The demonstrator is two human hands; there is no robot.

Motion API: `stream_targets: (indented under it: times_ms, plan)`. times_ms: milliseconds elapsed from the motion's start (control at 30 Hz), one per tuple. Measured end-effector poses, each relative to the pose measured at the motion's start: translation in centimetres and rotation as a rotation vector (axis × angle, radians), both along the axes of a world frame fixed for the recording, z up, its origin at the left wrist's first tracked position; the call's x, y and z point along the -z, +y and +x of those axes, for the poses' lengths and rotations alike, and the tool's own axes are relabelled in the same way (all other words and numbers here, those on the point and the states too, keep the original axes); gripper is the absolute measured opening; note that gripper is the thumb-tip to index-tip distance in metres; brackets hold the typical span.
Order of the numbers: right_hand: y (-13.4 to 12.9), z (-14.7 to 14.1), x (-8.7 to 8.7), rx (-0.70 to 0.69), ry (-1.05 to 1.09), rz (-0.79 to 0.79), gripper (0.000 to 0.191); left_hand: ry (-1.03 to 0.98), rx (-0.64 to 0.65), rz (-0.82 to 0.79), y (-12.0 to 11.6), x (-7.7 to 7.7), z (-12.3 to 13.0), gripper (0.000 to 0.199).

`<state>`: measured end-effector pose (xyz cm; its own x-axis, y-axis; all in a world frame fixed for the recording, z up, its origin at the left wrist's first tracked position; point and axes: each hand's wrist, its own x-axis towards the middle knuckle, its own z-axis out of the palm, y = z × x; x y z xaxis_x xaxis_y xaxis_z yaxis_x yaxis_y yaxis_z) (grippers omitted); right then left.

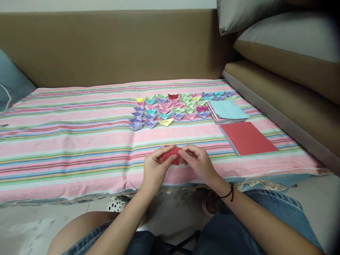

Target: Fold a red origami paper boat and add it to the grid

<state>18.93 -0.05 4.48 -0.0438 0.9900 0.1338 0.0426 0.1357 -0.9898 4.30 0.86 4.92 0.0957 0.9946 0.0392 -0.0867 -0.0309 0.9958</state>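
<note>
A small piece of folded red paper [174,156] is held up between my two hands, over the front part of the striped cloth. My left hand [155,166] grips its left side, thumb on the near face and fingers at the top and behind. At its right edge, my right hand [198,159] pinches the paper between thumb and fingers; part of those fingers is hidden. Beyond my hands stand several folded paper boats [164,109] in rows, purple, pink, green, blue, yellow and red.
The striped cloth [66,148] covers a low seat with a brown backrest [111,49]. To the right lie a stack of red-topped paper sheets [248,138] and a stack topped with light blue [230,109]. Grey-brown cushions [287,78] are piled along the right side.
</note>
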Motion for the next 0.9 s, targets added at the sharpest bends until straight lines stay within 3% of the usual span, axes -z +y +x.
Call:
stream_targets:
  times_ms: [233, 567, 733, 900]
  plan:
    - [-0.2, -0.2, 0.0, 0.013, -0.102, 0.115, 0.021, -0.054, -0.016, -0.022, 0.1, 0.2, 0.1, 0.027]
    - [-0.3, -0.7, 0.0, -0.036, -0.14, 0.1, 0.025, -0.158, -0.137, -0.109, 0.2, 0.3, 0.2, 0.033]
    - [-0.5, -1.1, 0.1, -0.081, -0.094, -0.002, 0.031, -0.188, -0.2, -0.104, 0.1, 0.5, 0.4, 0.036]
    - [-0.4, -1.0, 0.5, -0.114, -0.079, -0.019, 0.033, -0.176, -0.174, -0.104, 0.0, 0.7, 0.4, 0.036]
